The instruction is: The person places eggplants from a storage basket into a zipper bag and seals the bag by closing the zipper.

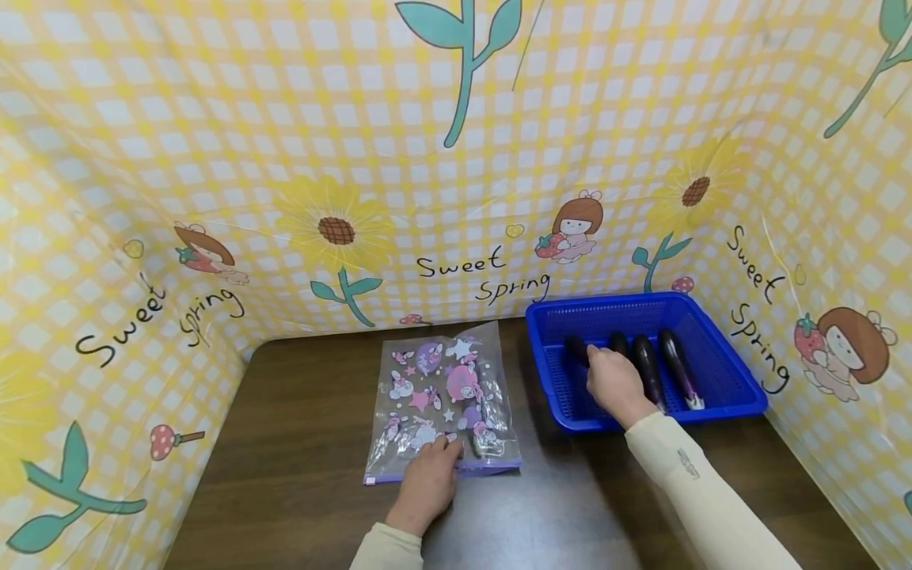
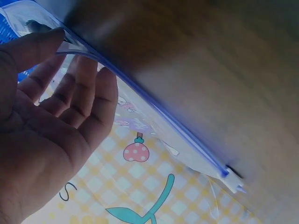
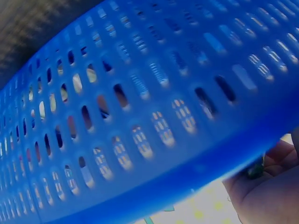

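Left hand (image 1: 430, 481): fingers pinch clear printed plastic zip bag (image 1: 440, 400). Right hand (image 1: 618, 386): fingers curled round long dark-purple eggplant (image 1: 575, 347) in blue plastic basket (image 1: 606, 301).

The basket (image 1: 606, 301) stands on the table (image 1: 306, 419), with four eggplants (image 1: 673, 360) lying side by side in it and the right hand (image 1: 618, 384) in over its near rim, at the eggplants toward its left side. Just left of the basket, a strip of tabletop between them, the bag (image 1: 420, 400) lies flat, the left hand (image 1: 431, 479) at its near edge. Behind the basket rises the sheet (image 1: 456, 198), which also runs along its right side and, well apart from it, down the far left.
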`<state>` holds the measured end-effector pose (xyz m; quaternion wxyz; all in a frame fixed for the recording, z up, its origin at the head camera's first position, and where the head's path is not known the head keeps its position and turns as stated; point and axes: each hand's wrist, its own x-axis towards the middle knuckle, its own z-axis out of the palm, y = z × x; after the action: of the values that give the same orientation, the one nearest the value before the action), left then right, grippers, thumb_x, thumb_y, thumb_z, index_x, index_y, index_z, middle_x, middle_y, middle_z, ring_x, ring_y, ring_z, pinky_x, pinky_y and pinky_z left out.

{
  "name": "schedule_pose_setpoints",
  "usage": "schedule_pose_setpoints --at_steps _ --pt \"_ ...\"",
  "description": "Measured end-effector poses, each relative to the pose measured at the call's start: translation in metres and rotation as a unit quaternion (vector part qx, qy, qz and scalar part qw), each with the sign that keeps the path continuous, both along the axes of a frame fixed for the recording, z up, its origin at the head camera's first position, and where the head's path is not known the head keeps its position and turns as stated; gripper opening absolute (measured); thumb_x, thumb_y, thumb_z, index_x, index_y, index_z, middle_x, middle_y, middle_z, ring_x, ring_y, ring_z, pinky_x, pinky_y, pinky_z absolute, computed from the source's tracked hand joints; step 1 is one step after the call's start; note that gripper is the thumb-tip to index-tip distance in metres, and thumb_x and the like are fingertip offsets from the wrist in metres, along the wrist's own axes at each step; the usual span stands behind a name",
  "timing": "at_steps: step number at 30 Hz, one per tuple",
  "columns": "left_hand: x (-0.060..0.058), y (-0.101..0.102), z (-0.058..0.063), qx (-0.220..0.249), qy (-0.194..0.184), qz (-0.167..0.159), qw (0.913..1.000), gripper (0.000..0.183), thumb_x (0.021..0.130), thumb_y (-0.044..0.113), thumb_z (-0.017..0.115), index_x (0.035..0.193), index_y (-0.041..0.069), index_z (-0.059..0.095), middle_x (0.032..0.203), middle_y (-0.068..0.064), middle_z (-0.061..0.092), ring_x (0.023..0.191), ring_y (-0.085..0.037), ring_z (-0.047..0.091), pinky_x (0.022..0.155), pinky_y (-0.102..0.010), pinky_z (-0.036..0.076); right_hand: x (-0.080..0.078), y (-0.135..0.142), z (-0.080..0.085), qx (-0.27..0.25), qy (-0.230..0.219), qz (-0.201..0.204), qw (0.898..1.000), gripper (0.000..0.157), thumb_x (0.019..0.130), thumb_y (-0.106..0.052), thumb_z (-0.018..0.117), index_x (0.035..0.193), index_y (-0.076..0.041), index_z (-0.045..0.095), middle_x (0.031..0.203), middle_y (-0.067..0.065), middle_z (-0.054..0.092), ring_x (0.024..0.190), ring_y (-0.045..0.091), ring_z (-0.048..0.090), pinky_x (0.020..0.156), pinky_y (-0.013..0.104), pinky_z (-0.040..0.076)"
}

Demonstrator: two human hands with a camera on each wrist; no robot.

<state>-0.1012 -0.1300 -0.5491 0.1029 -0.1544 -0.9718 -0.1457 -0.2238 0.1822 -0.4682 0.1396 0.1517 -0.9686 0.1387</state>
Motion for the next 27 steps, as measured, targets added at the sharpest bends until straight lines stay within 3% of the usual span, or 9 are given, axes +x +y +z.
schedule_pose_setpoints --at_steps 7,12,27 --pt "0.000 -0.005 0.002 0.005 0.006 -0.027 0.9996 0.021 0.073 0.007 0.069 0.092 0.013 0.063 0.081 0.000 0.051 0.069 -0.020 0.050 0.055 -0.036 0.043 0.011 -0.002 0.006 -0.010 0.040 0.011 0.999 0.036 0.077 0.004 0.059 0.112 0.010 0.059 0.089 0.023 0.062 0.069 0.038 0.061 0.061 0.049 0.049" --pt "0.000 -0.007 0.002 0.012 0.028 -0.027 0.9992 0.025 0.070 0.007 0.070 0.093 0.013 0.063 0.080 0.000 0.049 0.071 -0.019 0.048 0.059 -0.036 0.043 0.019 -0.003 0.010 -0.021 0.075 0.013 0.997 0.040 0.075 0.004 0.064 0.114 0.011 0.059 0.097 0.024 0.062 0.076 0.040 0.061 0.066 0.049 0.049" --pt "0.004 -0.010 0.004 0.015 0.036 -0.040 0.9985 0.024 0.069 0.008 0.072 0.088 0.014 0.059 0.080 0.003 0.047 0.072 -0.019 0.050 0.063 -0.037 0.043 0.050 -0.010 0.010 -0.051 0.164 0.043 0.984 0.044 0.072 0.004 0.071 0.114 0.009 0.060 0.102 0.025 0.062 0.081 0.041 0.060 0.069 0.049 0.050"
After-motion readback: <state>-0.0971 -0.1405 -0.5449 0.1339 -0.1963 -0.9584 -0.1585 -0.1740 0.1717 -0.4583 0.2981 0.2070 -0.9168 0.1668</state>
